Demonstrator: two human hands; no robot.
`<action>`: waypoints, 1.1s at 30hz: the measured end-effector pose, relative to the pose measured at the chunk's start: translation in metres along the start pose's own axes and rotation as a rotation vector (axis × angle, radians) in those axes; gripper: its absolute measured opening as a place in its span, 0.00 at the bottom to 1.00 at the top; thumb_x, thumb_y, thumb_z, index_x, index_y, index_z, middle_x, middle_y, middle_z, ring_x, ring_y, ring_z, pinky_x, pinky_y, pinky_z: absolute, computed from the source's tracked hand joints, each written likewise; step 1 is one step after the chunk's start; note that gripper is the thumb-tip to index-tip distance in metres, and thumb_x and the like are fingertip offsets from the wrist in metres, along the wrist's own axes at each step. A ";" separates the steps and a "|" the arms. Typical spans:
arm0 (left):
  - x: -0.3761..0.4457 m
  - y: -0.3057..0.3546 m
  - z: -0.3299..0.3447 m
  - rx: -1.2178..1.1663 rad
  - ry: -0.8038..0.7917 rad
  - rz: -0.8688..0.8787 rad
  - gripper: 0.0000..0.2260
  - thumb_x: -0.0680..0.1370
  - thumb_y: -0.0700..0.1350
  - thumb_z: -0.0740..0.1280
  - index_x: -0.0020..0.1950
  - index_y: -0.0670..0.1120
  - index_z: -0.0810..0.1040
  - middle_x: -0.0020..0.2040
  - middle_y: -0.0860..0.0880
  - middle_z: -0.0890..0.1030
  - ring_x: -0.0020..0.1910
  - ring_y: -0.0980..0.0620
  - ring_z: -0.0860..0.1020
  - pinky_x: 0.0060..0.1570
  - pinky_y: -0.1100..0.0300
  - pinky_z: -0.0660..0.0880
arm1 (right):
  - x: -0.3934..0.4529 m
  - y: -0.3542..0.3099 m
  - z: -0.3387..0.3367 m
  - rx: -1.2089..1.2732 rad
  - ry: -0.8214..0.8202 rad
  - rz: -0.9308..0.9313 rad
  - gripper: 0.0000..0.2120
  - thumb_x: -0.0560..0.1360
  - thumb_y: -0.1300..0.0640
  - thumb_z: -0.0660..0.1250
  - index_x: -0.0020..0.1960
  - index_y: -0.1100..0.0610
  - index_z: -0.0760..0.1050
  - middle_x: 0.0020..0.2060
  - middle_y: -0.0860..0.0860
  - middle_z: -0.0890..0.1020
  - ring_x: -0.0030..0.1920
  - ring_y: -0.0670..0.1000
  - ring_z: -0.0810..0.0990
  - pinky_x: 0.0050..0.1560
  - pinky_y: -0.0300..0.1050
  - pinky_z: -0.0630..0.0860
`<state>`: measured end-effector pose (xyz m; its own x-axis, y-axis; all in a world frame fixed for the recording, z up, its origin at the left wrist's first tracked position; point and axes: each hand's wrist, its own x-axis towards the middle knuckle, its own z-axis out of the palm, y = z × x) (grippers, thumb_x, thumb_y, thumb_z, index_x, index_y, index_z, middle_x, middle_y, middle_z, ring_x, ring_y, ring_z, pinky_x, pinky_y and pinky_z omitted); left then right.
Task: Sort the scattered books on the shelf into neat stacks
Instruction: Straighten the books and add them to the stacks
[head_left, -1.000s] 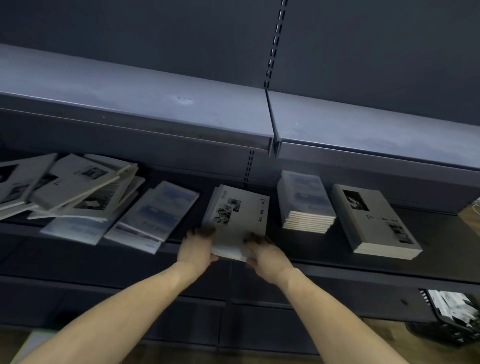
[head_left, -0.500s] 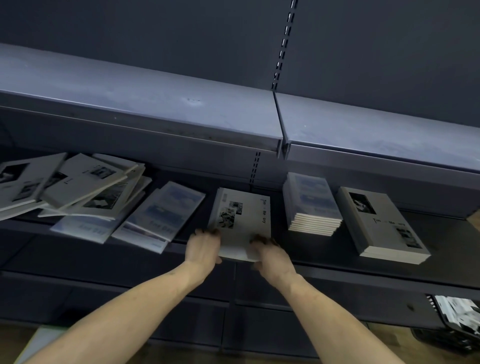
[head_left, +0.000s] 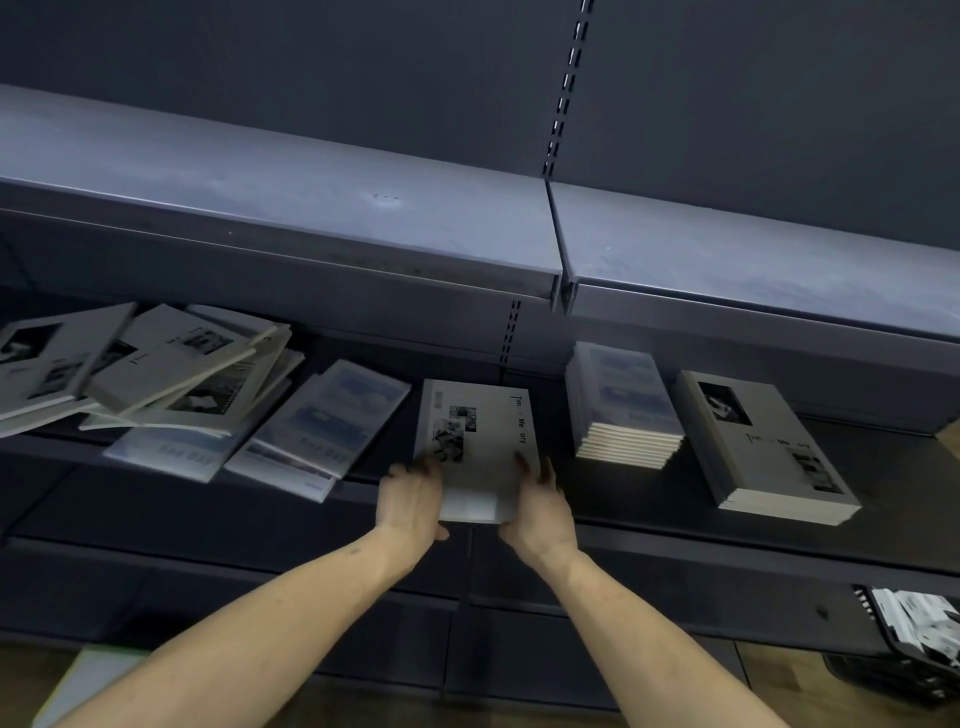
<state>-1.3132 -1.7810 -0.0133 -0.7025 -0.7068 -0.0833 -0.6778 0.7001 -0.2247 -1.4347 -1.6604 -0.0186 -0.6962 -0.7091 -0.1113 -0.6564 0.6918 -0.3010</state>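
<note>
You are holding the grey book (head_left: 475, 441) by its near end, your left hand (head_left: 410, 501) curling round its left corner and your right hand (head_left: 540, 506) round its right corner, fingertips over the cover on both sides. The book is lying at the front of the lower shelf (head_left: 649, 499), its near edge overhanging the lip, and it is looking like more than one copy under your fingers, though the dim light is making that hard to confirm.

Judging from the layout, you are squaring it into a pile of its own. The stack of blue books (head_left: 623, 410) is sitting at 3 o'clock from it, apart, and the neat grey stack (head_left: 763, 447) is lying further along at 3 o'clock. The loose blue books (head_left: 317, 426) are at 9 o'clock, with the jumbled heap (head_left: 156, 374) beyond them toward 10 o'clock.

To do this well, you are wanting even pressure from both hands so the edges line up, then a push toward 12 o'clock until nothing overhangs. Since the cover matches the grey stack, you are probably better off carrying it there than starting a separate pile.
</note>
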 end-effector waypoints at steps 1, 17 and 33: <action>-0.001 0.001 0.003 0.005 0.000 -0.002 0.48 0.65 0.67 0.73 0.74 0.40 0.59 0.55 0.43 0.79 0.50 0.48 0.76 0.37 0.59 0.68 | -0.001 0.000 -0.001 -0.003 -0.006 -0.005 0.49 0.71 0.57 0.74 0.80 0.47 0.45 0.78 0.60 0.47 0.74 0.61 0.63 0.70 0.48 0.69; -0.041 0.037 0.015 -0.112 -0.020 -0.100 0.35 0.78 0.41 0.58 0.80 0.51 0.43 0.59 0.39 0.71 0.48 0.48 0.77 0.36 0.60 0.71 | -0.027 0.024 -0.002 0.072 -0.067 -0.010 0.36 0.70 0.53 0.72 0.73 0.53 0.60 0.68 0.59 0.65 0.65 0.62 0.64 0.60 0.50 0.70; -0.139 0.045 -0.014 -0.328 0.179 -0.293 0.39 0.76 0.37 0.59 0.79 0.56 0.40 0.51 0.44 0.67 0.41 0.50 0.68 0.39 0.58 0.69 | -0.103 0.022 -0.016 0.235 0.072 -0.036 0.49 0.62 0.48 0.75 0.75 0.50 0.51 0.58 0.58 0.69 0.57 0.58 0.67 0.54 0.51 0.75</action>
<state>-1.2496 -1.6499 0.0011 -0.4783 -0.8709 0.1128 -0.8656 0.4892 0.1072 -1.3818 -1.5695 0.0010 -0.6982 -0.7152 -0.0316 -0.6012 0.6097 -0.5165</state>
